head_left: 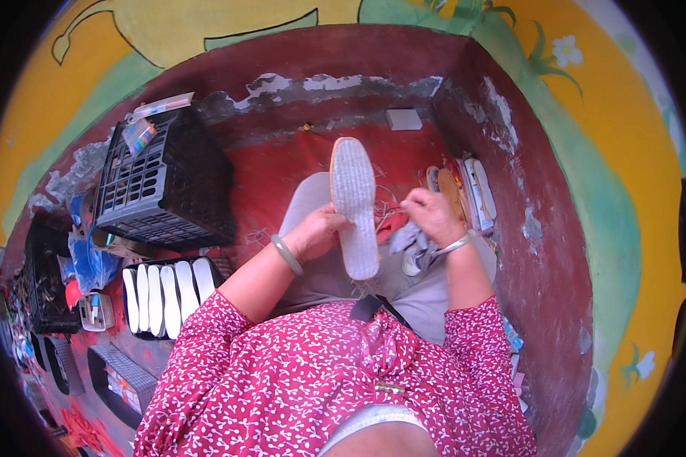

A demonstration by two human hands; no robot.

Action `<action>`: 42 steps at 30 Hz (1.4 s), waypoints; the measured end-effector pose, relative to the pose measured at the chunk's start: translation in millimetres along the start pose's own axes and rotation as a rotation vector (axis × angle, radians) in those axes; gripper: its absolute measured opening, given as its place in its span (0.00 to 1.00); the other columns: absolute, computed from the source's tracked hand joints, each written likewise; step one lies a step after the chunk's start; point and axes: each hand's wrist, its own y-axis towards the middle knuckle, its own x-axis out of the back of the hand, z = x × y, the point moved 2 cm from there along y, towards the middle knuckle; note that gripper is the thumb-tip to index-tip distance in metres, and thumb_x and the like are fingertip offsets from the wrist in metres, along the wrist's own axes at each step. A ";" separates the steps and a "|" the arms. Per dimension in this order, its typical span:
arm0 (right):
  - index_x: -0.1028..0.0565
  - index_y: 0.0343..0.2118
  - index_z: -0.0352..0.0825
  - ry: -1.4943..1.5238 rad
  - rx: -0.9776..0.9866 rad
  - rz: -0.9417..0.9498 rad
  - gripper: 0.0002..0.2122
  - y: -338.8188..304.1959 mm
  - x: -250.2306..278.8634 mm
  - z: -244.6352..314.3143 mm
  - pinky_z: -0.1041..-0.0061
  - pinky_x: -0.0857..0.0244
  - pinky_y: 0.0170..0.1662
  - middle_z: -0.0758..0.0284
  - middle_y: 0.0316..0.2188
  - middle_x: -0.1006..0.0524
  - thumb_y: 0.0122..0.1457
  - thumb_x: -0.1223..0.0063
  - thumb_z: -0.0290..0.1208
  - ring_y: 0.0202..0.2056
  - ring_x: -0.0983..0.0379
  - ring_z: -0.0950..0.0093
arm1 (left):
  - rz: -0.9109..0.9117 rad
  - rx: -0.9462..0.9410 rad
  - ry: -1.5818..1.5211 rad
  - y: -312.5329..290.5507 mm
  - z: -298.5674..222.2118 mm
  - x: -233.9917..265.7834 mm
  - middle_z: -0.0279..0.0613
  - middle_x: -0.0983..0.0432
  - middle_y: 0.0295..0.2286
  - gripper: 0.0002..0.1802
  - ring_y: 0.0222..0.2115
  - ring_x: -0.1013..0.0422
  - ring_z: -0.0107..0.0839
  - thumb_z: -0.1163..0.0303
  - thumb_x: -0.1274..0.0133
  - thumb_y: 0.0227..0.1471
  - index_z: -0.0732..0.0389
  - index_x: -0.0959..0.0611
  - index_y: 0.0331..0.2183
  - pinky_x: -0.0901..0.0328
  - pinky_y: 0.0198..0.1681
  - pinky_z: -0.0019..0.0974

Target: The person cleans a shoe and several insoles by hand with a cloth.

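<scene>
My left hand (pixel 318 234) is closed on the left edge of a pale grey shoe insole (pixel 356 190), its thumb lying on the face. The insole stands lengthwise above my lap, toe end away from me, with stitched rows across it and a tan rim. To its right, apart from it, my right hand (pixel 435 216) has thumb and forefinger pinched together. Whatever lies in that pinch is too small to make out. Just under the right hand, a bunched grey cloth (pixel 413 245) rests by my knee, with a bit of red cloth (pixel 392 225) beside it.
A black plastic crate (pixel 164 183) stands at the left, small packets on top. Nearer, a dark basket holds several white insoles (pixel 168 293). More insoles (pixel 451 190) lean by the right wall. A white box (pixel 403 119) sits at the far wall on red floor covering (pixel 270 164).
</scene>
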 end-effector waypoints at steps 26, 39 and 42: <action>0.28 0.33 0.27 1.289 -0.493 -0.716 0.09 -31.2 86.1 -130.6 0.75 0.32 0.33 0.63 0.24 0.26 0.51 0.51 0.25 0.27 0.29 0.73 | -0.560 -0.219 0.885 65.1 76.9 52.1 0.41 0.31 0.25 0.15 0.26 0.35 0.28 0.82 0.53 0.42 0.68 0.25 0.38 0.38 0.32 0.28; 0.29 0.33 0.28 1.513 -0.496 -1.030 0.10 -86.7 121.5 -165.2 0.65 0.37 0.46 0.59 0.34 0.26 0.53 0.52 0.31 0.39 0.30 0.65 | -0.530 -0.245 1.025 62.7 68.3 36.5 0.51 0.29 0.29 0.12 0.32 0.31 0.40 0.75 0.54 0.44 0.68 0.23 0.34 0.37 0.37 0.34; 0.28 0.35 0.29 1.536 -0.507 -1.087 0.11 -92.8 120.1 -154.6 0.62 0.41 0.51 0.59 0.37 0.26 0.54 0.54 0.32 0.42 0.31 0.65 | -0.487 -0.242 1.031 62.8 72.6 37.8 0.50 0.28 0.28 0.12 0.31 0.32 0.40 0.76 0.54 0.44 0.67 0.23 0.33 0.37 0.37 0.34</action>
